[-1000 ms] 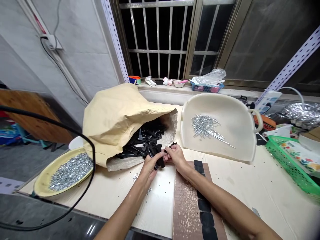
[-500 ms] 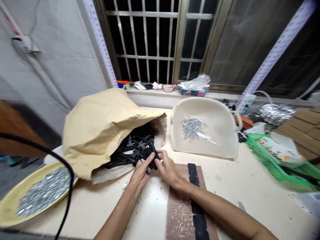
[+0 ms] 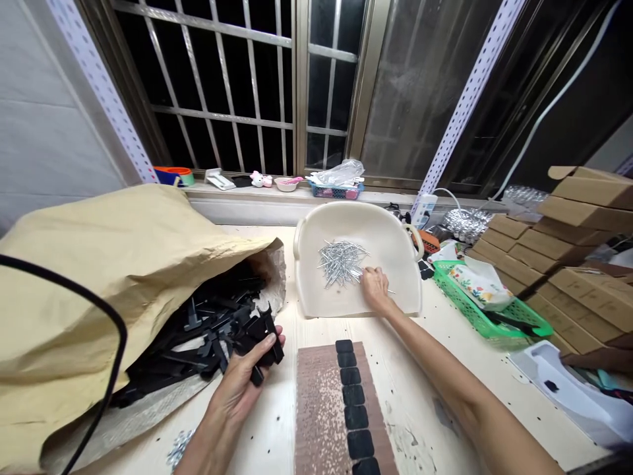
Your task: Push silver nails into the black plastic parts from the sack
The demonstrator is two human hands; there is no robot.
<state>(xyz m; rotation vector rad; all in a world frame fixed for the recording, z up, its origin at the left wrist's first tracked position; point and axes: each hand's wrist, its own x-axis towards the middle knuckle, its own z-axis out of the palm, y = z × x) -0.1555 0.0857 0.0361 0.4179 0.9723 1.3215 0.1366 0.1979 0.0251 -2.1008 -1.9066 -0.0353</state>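
Observation:
My left hand is closed around several black plastic parts, just in front of the mouth of a large tan paper sack. More black parts of this kind spill from the sack. My right hand reaches into a cream plastic scoop-shaped tray. Its fingers are curled down at the lower right of a pile of thin silvery metal pins; what they pinch is hidden. Below the tray lies a brown board with a column of black rounded square pads.
A green basket holding a tissue pack stands at the right, before stacked cardboard boxes. A black cable arcs across the left. Small metal pieces lie near my left forearm. Small items line the windowsill.
My right hand has left the black parts and moved right into the cream tray. My left hand keeps hold of the black parts. The view has swung to the right.

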